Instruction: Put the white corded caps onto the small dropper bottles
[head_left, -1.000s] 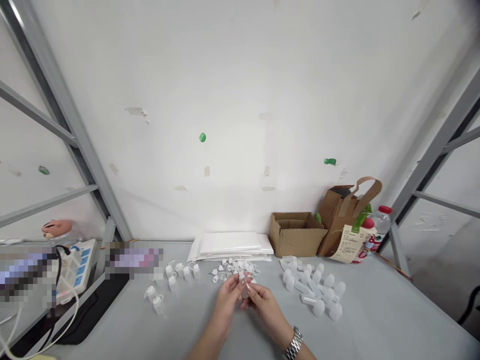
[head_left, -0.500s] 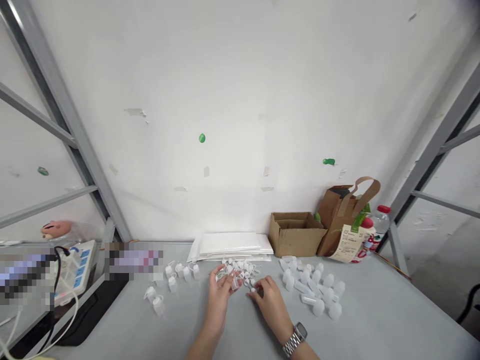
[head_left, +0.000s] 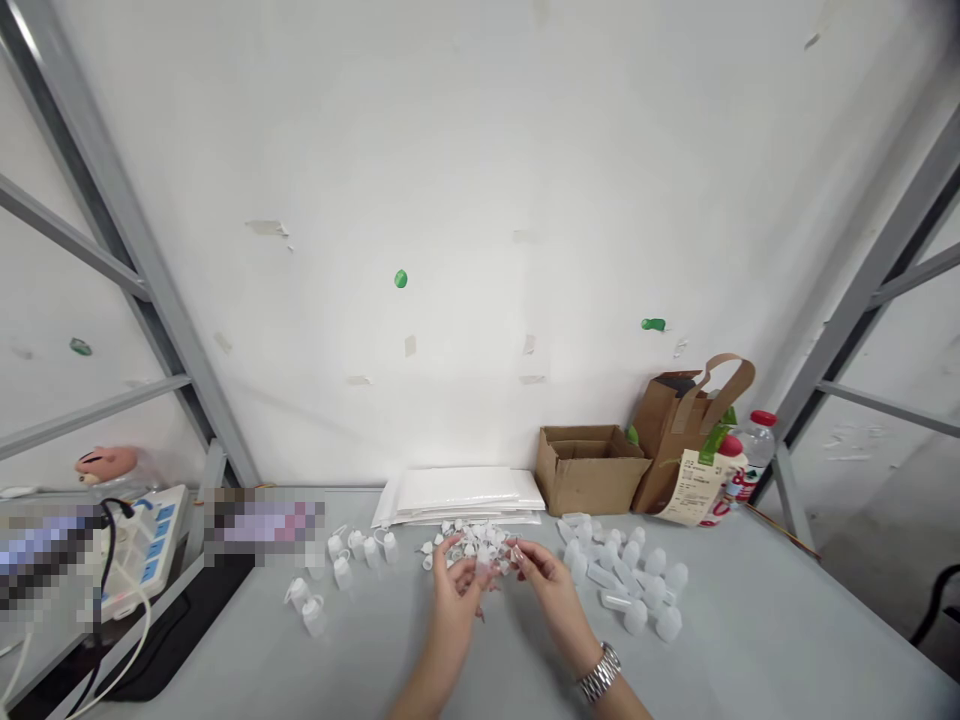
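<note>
Left hand [head_left: 456,590] — thumb and fingers pinching a small translucent dropper bottle [head_left: 484,556], held above the gray table [head_left: 367,660] by the pile of white tethered caps [head_left: 469,532]. Right hand [head_left: 553,588] just beside it, thumb and index drawn close near the caps; can't tell if one is between them. Metal-band watch [head_left: 600,672] on right wrist. Capped bottles [head_left: 312,617] stand left; loose bottles [head_left: 634,617] lie right — cardboard box [head_left: 596,485] behind those.

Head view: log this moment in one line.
left hand: holds small bottle; right hand: beside it, grip unclear; caps: piled behind hands; standing bottles: left; more bottles: right
</note>
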